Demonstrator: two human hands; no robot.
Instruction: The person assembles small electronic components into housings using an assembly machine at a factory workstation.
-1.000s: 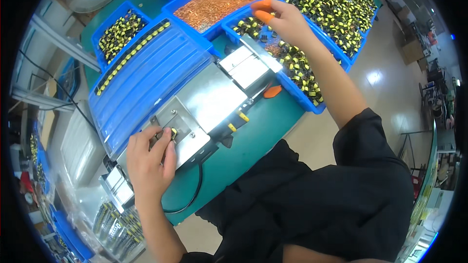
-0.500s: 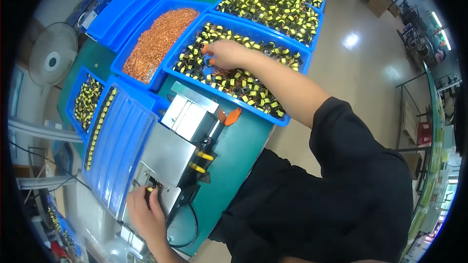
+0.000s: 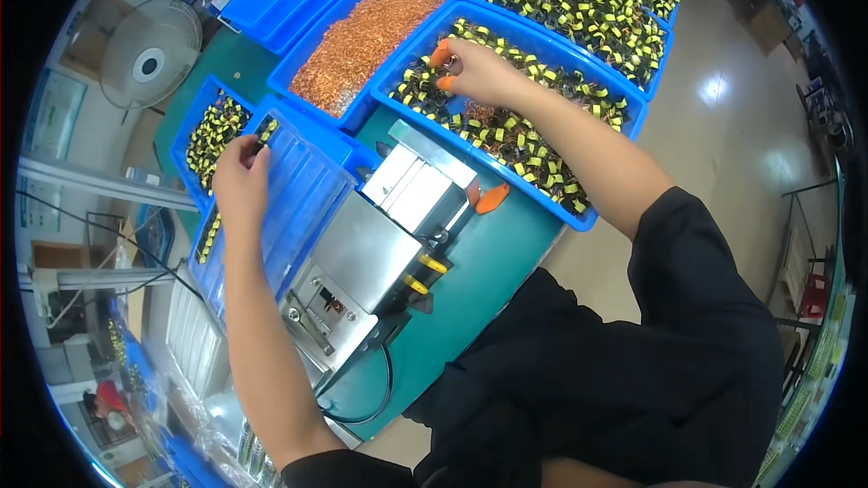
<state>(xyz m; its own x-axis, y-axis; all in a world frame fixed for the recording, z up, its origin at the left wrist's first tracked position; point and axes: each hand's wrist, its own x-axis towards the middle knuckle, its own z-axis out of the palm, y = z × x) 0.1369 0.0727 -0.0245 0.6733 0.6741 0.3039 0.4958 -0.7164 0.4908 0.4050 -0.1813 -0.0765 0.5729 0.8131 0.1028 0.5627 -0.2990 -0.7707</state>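
My left hand [image 3: 241, 183] is at the row of small black coils with yellow tape [image 3: 210, 239] on a ribbed blue tray [image 3: 294, 203]. Its thumb and forefinger close on a small coil, mostly hidden by the fingertips. Above a blue bin [image 3: 506, 176] of loose yellow-taped coils hovers my right hand [image 3: 488, 75]. Orange finger covers [image 3: 441, 54] sit on its thumb and forefinger, which are apart; nothing held shows between them. Between the hands stands a metal machine [image 3: 348, 244], whose front slot [image 3: 332, 301] shows copper-coloured bits.
Copper clippings [image 3: 366, 41] fill a blue bin beyond the machine. More coils [image 3: 579, 9] heap in a far-right bin, others in a small bin [image 3: 217, 131] at left. An orange piece [image 3: 492, 199] lies beside the machine. A cable [image 3: 391, 380] loops at the front; a fan [image 3: 149, 54] stands far left.
My left hand has left the machine's front slot and reached away to the coil row on the tray. My right hand stays over the coil bin. The whole view has shifted.
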